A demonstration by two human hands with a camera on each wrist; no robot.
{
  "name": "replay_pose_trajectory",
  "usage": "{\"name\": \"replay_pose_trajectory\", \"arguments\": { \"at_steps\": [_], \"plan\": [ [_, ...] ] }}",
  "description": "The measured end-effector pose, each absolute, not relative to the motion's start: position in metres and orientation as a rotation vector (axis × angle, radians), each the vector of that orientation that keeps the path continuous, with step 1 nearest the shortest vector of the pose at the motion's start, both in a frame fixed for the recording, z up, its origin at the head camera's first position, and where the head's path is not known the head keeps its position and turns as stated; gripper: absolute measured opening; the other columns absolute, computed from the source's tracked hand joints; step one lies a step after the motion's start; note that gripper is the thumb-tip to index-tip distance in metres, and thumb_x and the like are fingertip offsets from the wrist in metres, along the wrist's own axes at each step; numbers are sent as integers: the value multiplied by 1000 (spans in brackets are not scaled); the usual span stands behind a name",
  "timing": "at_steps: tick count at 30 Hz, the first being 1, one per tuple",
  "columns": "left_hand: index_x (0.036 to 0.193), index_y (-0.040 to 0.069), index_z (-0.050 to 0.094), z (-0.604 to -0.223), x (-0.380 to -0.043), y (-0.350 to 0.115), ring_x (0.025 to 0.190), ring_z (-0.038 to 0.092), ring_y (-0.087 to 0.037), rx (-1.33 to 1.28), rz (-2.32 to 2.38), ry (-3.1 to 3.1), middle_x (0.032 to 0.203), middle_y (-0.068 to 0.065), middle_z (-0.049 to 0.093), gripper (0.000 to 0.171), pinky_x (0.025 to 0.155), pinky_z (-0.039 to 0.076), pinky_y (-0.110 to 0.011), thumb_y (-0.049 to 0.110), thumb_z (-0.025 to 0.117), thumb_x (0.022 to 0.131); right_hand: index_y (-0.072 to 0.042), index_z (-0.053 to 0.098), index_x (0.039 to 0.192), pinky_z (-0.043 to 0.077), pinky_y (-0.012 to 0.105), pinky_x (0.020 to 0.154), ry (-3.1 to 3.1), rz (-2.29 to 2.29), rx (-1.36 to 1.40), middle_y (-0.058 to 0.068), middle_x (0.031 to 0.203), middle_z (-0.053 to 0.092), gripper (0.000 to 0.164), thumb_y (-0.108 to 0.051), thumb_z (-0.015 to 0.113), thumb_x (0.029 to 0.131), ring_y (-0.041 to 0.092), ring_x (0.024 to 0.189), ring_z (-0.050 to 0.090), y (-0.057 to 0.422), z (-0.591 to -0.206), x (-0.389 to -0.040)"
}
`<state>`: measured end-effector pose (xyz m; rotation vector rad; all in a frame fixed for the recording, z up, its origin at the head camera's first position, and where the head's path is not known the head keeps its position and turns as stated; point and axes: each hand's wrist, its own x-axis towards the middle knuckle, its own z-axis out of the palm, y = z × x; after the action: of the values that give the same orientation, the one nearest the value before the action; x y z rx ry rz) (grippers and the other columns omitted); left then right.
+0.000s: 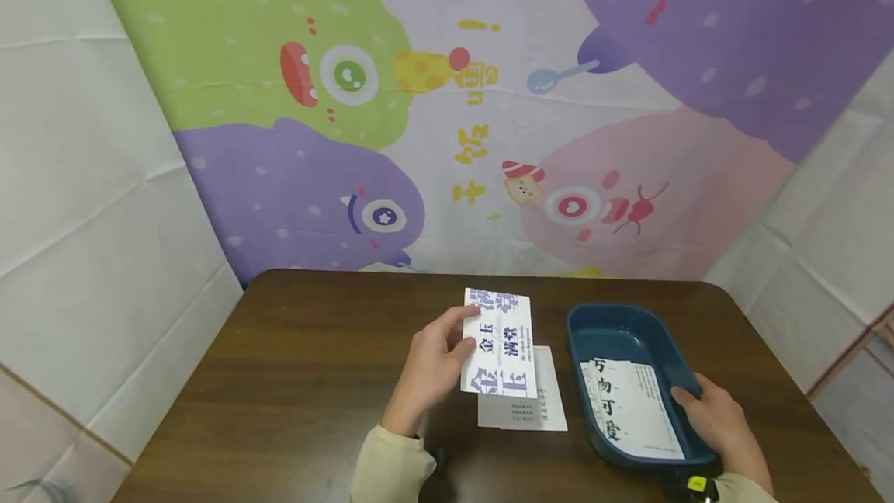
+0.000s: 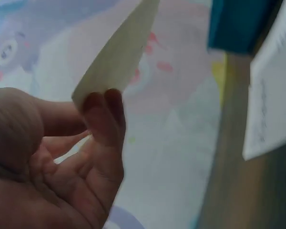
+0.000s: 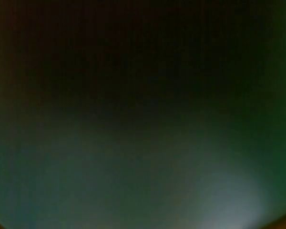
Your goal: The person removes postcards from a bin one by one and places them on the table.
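Observation:
A white card (image 1: 497, 344) printed with purple characters is pinched by its left edge in my left hand (image 1: 436, 363), raised above the table. In the left wrist view the card (image 2: 117, 52) shows its plain back, with the left hand's (image 2: 62, 143) fingers at its lower corner. Below it on the table lie white cards (image 1: 552, 402) with small print, partly covered by the held one. My right hand (image 1: 719, 414) grips the right rim of a dark blue tray (image 1: 615, 324). Inside the tray lie white cards (image 1: 635, 410) with black characters. The right wrist view is too dark and blurred to read.
The brown wooden table (image 1: 314, 348) carries all of these. Behind it hangs a cloth (image 1: 447, 231) with cartoon monsters, and pale panels (image 1: 112, 177) stand at both sides. A small dark object (image 1: 438, 459) is beside the left sleeve.

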<state>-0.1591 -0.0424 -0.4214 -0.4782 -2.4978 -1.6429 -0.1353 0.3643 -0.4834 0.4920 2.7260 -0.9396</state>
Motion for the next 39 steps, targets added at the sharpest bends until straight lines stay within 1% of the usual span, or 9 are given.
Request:
{"name": "replay_pose_trajectory", "arguments": {
  "at_steps": [4, 6, 11, 14, 23, 33, 39],
  "plan": [
    [135, 11, 54, -442, -169, -52, 75, 64, -18, -461, -1677, -2604, 94, -12, 69, 47, 63, 54, -35, -1, 63, 90, 14, 25, 141, 35, 70, 97, 2721, -951, 510, 47, 136, 35, 68, -36, 45, 100, 60, 117, 40, 365, -485, -135],
    [134, 10, 54, -450, -172, -54, 76, 63, -18, -463, -1666, -2660, 93, -12, 68, 47, 64, 54, -35, -1, 63, 89, 14, 25, 141, 35, 70, 97, 2723, -953, 511, 47, 136, 35, 68, -36, 45, 100, 60, 117, 40, 365, -485, -135],
    [127, 5, 56, -465, -176, -52, 72, 61, -19, -477, -1625, -2771, 91, -13, 65, 41, 58, 54, -34, -1, 64, 88, 14, 25, 141, 35, 69, 97, 2728, -952, 514, 46, 136, 35, 67, -35, 45, 99, 59, 117, 40, 364, -484, -136],
    [128, 4, 55, -470, -176, -51, 69, 60, -19, -462, -1617, -2805, 91, -13, 64, 41, 55, 53, -33, -1, 64, 88, 14, 26, 141, 36, 69, 96, 2728, -956, 516, 46, 136, 36, 67, -35, 46, 99, 59, 116, 41, 364, -485, -136],
    [126, 4, 57, -474, -179, -53, 73, 57, -19, -449, -1496, -2823, 91, -13, 64, 40, 62, 49, -35, 0, 66, 87, 15, 26, 141, 35, 69, 97, 2734, -955, 521, 47, 135, 35, 67, -35, 45, 99, 59, 116, 41, 365, -486, -137],
    [128, 3, 55, -475, -178, -51, 74, 61, -18, -429, -1500, -2842, 98, -17, 67, 41, 64, 52, -35, -1, 65, 88, 16, 22, 142, 35, 70, 98, 2707, -953, 533, 47, 137, 32, 70, -36, 44, 100, 59, 117, 39, 364, -486, -137],
    [127, 3, 56, -473, -177, -49, 76, 60, -19, -422, -1474, -2850, 100, -18, 66, 41, 65, 52, -36, -1, 65, 88, 16, 21, 142, 34, 70, 98, 2691, -967, 550, 47, 138, 31, 70, -35, 44, 101, 59, 119, 38, 364, -486, -137]
  ]
}}
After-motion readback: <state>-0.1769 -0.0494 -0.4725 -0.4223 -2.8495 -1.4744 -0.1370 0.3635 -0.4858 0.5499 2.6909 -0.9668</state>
